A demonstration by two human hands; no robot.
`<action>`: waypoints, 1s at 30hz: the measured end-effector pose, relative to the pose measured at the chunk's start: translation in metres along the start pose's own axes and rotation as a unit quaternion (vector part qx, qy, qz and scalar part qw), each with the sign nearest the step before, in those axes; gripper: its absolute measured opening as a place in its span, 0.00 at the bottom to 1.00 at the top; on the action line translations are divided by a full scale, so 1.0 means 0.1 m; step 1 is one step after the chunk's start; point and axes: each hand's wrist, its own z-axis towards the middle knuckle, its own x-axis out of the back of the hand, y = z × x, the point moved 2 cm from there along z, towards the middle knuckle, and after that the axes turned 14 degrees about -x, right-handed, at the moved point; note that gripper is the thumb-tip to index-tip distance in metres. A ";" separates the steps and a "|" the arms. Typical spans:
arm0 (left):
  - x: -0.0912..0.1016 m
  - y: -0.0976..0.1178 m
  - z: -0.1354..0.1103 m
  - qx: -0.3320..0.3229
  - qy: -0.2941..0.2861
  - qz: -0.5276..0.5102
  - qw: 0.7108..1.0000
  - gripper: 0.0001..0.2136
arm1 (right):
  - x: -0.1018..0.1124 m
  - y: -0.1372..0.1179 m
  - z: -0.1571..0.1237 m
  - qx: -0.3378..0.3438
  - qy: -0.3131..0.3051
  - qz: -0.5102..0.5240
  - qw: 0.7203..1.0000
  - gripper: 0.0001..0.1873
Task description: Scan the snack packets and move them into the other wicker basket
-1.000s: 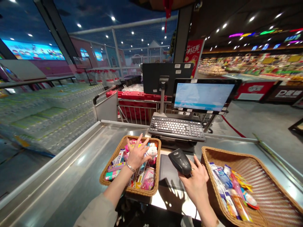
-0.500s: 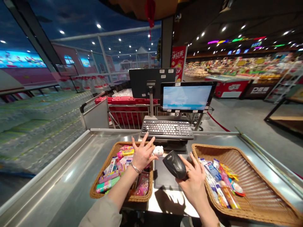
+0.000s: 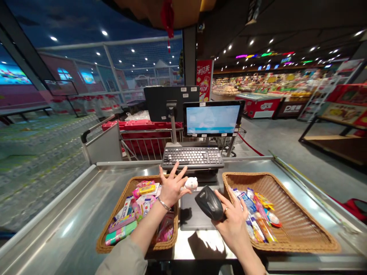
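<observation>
Grey sleeve (image 3: 124, 259) — silver bracelet (image 3: 164, 204), ring (image 3: 226, 211)

Single head-worn view, from above the metal counter (image 3: 76, 208), facing forward and down; hands (image 3: 171, 190) near

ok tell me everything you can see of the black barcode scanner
The barcode scanner is black, smooth and rounded, apparently plastic with a slight sheen. It sits tilted in the grip of the right hand, broad end toward the picture's upper left. It shows over the dark flat panel, between the left wicker basket and right wicker basket. Its handle is mostly hidden.
</observation>
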 end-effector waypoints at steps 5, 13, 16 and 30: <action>0.01 0.01 0.02 -0.002 0.003 0.004 1.000 0.16 | -0.01 0.03 -0.01 0.007 0.009 -0.006 1.000 0.14; 0.01 0.01 0.05 -0.001 -0.003 0.005 1.000 0.16 | 0.00 0.05 -0.01 0.016 0.014 0.002 1.000 0.13; 0.00 0.01 0.05 0.000 -0.005 0.005 1.000 0.14 | 0.01 0.05 0.00 0.014 0.012 0.005 1.000 0.13; -0.06 -0.01 0.14 -0.014 0.001 0.005 1.000 0.11 | 0.05 0.09 -0.01 0.022 0.018 -0.005 1.000 0.11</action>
